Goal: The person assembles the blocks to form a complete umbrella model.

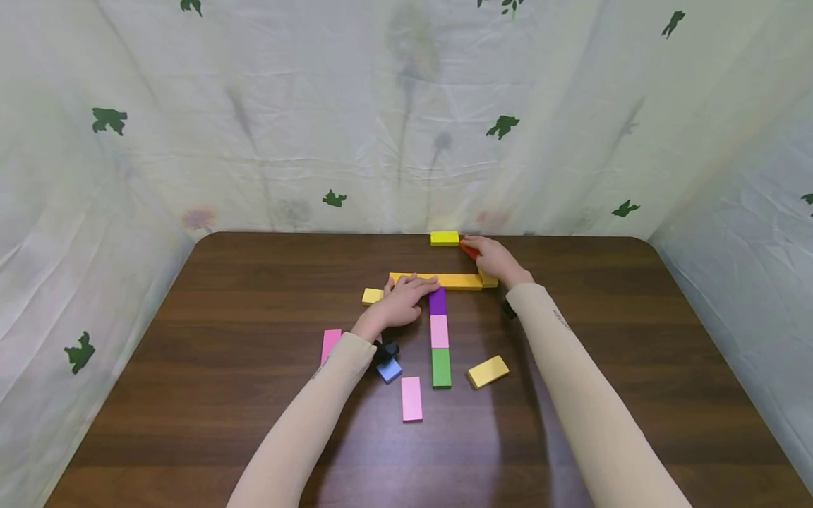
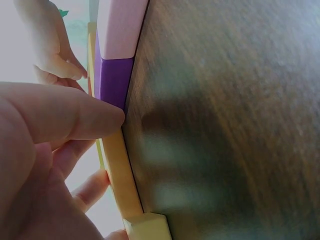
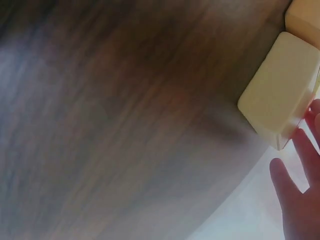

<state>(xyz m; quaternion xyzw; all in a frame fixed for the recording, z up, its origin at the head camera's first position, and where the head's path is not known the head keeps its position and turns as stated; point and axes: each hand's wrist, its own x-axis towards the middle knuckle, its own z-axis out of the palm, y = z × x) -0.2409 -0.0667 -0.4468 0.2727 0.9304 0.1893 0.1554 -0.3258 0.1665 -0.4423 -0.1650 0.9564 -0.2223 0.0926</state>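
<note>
My right hand reaches to the far side and holds a red block at its fingertips, mostly covered by the hand. Under that palm, a yellow-orange block sits at the right end of a row of orange blocks. Stretched fingers of my left hand rest over the row's left part. In the left wrist view its thumb touches near the corner where a purple block meets the orange. Toward me from the purple one, a light pink block and a green block continue the line.
A bright yellow block lies at the table's back edge. Loose blocks lie nearer: pale yellow, dark pink, blue, pink and yellow. A white cloth hangs behind the brown table.
</note>
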